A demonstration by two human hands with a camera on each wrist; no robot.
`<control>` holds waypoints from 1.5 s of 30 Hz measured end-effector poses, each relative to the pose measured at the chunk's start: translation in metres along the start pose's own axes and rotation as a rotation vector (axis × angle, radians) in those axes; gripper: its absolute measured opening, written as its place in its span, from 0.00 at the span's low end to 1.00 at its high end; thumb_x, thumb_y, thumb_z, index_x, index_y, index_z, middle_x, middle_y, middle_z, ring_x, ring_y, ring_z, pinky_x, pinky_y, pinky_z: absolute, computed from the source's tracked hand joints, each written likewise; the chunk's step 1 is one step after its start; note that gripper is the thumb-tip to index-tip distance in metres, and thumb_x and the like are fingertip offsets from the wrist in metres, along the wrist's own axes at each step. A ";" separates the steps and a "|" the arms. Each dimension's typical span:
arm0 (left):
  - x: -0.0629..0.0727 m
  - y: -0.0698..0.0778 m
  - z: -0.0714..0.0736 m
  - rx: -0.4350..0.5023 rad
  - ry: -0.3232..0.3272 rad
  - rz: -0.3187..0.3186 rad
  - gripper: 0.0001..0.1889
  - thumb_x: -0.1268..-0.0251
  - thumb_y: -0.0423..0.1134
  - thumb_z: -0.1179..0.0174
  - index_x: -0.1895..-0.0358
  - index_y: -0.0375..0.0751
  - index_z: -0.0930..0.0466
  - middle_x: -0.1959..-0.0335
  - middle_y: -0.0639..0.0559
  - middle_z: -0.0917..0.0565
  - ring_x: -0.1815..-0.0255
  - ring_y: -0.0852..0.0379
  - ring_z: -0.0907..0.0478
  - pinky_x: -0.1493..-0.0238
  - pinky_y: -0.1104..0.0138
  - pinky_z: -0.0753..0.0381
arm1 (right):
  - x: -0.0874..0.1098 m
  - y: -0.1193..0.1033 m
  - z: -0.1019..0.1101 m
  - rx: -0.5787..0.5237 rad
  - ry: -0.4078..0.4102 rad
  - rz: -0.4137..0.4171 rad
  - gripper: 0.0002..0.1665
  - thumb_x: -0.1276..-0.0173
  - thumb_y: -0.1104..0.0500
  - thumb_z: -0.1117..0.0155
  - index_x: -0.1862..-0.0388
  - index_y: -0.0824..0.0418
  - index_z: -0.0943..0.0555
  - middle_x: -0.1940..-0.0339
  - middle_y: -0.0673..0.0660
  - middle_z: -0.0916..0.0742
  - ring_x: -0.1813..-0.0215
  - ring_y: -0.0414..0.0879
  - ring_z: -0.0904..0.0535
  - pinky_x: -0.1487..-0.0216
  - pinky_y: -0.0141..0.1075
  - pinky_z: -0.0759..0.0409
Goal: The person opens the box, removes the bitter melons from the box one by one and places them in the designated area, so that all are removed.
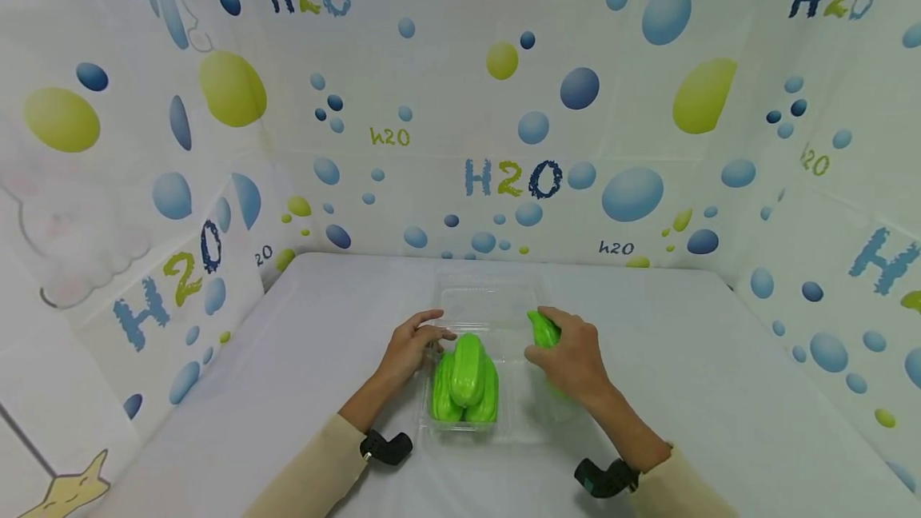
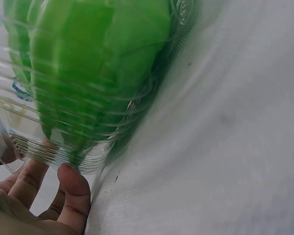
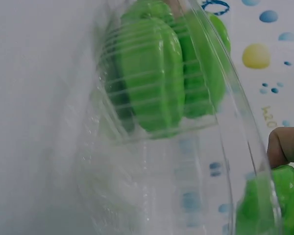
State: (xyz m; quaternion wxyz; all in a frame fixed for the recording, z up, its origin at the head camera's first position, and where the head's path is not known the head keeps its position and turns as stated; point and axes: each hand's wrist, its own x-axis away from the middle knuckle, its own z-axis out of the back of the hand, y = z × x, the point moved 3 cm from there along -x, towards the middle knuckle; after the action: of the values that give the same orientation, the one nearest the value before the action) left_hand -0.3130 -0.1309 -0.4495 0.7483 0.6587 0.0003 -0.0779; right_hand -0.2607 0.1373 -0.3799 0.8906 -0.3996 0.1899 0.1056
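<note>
Glossy green ridged fruits point(image 1: 468, 374), elongated and pointed, lie piled in the left part of a clear plastic container point(image 1: 464, 426). My left hand point(image 1: 406, 352) is at the container's far left corner. Its fingers hold the ribbed wall point(image 2: 59, 154) from outside, with the fingertips right at the plastic. My right hand point(image 1: 576, 354) grips another green fruit point(image 1: 544, 330) between thumb and fingers, to the right of the pile. Its pointed tip shows past the fingers in the head view. Through the plastic, the right wrist view shows the piled fruits point(image 3: 154, 78) side by side.
A clear plastic lid-like part point(image 1: 489, 298) extends behind the pile, and more clear plastic lies to the right, beneath my right hand. A white cloth point(image 1: 345, 294) covers the table. Behind it and at both sides hang white sheets point(image 1: 446, 78) printed with bubbles and lettering.
</note>
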 end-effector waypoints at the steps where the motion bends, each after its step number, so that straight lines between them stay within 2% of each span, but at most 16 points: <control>1: 0.000 0.000 0.000 0.000 0.000 -0.003 0.22 0.23 0.37 0.48 0.29 0.39 0.29 0.53 0.44 0.11 0.62 0.52 0.22 0.76 0.69 0.33 | -0.001 0.002 0.002 0.002 0.006 -0.006 0.35 0.50 0.64 0.31 0.37 0.63 0.18 0.62 0.60 0.15 0.68 0.49 0.28 0.71 0.38 0.28; 14: -0.002 -0.002 0.000 -0.017 0.006 -0.007 0.22 0.23 0.35 0.50 0.29 0.38 0.29 0.54 0.44 0.11 0.63 0.53 0.22 0.76 0.69 0.33 | -0.010 0.028 0.019 -0.009 0.066 -0.120 0.34 0.47 0.62 0.31 0.37 0.64 0.19 0.57 0.62 0.13 0.66 0.52 0.25 0.71 0.39 0.25; 23: -0.004 -0.002 -0.001 -0.004 0.007 -0.010 0.22 0.24 0.36 0.48 0.30 0.40 0.28 0.54 0.43 0.11 0.63 0.54 0.21 0.73 0.68 0.26 | -0.012 0.046 0.033 -0.004 0.134 -0.124 0.29 0.43 0.61 0.29 0.41 0.65 0.18 0.53 0.64 0.12 0.60 0.54 0.20 0.64 0.40 0.22; 28: -0.005 -0.004 -0.001 -0.004 0.023 0.009 0.22 0.23 0.36 0.48 0.29 0.39 0.29 0.54 0.41 0.11 0.61 0.49 0.20 0.73 0.67 0.27 | -0.015 0.056 0.036 0.000 0.167 -0.123 0.26 0.43 0.62 0.29 0.43 0.64 0.16 0.52 0.63 0.11 0.57 0.54 0.18 0.60 0.42 0.22; 31: -0.004 -0.001 -0.002 -0.009 0.022 0.018 0.22 0.23 0.34 0.49 0.29 0.37 0.30 0.53 0.39 0.12 0.59 0.43 0.20 0.72 0.66 0.26 | -0.016 0.061 0.038 -0.003 0.165 -0.128 0.27 0.43 0.62 0.29 0.42 0.64 0.16 0.50 0.64 0.11 0.55 0.55 0.18 0.56 0.46 0.20; 34: 0.002 0.013 -0.004 -0.010 0.004 0.016 0.22 0.23 0.32 0.50 0.30 0.36 0.29 0.53 0.37 0.12 0.58 0.39 0.21 0.71 0.65 0.26 | -0.018 0.067 0.041 -0.008 0.148 -0.137 0.28 0.41 0.61 0.27 0.41 0.65 0.17 0.47 0.66 0.12 0.51 0.57 0.17 0.52 0.50 0.20; 38: 0.012 0.030 -0.006 -0.010 0.003 -0.009 0.21 0.24 0.32 0.49 0.31 0.34 0.28 0.54 0.36 0.12 0.60 0.40 0.21 0.72 0.66 0.27 | -0.019 0.078 0.042 -0.033 0.107 -0.182 0.29 0.39 0.58 0.27 0.38 0.65 0.18 0.44 0.66 0.13 0.45 0.59 0.18 0.47 0.51 0.21; 42: 0.015 0.029 -0.005 -0.002 0.020 0.013 0.21 0.25 0.34 0.48 0.31 0.35 0.28 0.55 0.39 0.11 0.60 0.42 0.21 0.71 0.65 0.26 | -0.020 0.092 0.038 -0.077 0.055 -0.261 0.31 0.38 0.56 0.27 0.36 0.64 0.19 0.39 0.66 0.16 0.38 0.60 0.22 0.40 0.54 0.24; 45: 0.015 0.029 -0.004 -0.006 0.022 0.028 0.22 0.24 0.35 0.48 0.31 0.36 0.28 0.54 0.40 0.11 0.58 0.41 0.20 0.68 0.63 0.24 | -0.021 0.100 0.035 -0.083 0.036 -0.287 0.33 0.38 0.55 0.27 0.35 0.64 0.20 0.36 0.66 0.17 0.34 0.61 0.24 0.37 0.54 0.26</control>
State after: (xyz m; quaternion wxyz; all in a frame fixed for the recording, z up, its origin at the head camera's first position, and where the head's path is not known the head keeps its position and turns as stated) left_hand -0.2942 -0.1253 -0.4228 0.7512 0.6573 -0.0005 -0.0599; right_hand -0.3050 0.2289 -0.4173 0.8757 -0.4609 0.1423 -0.0222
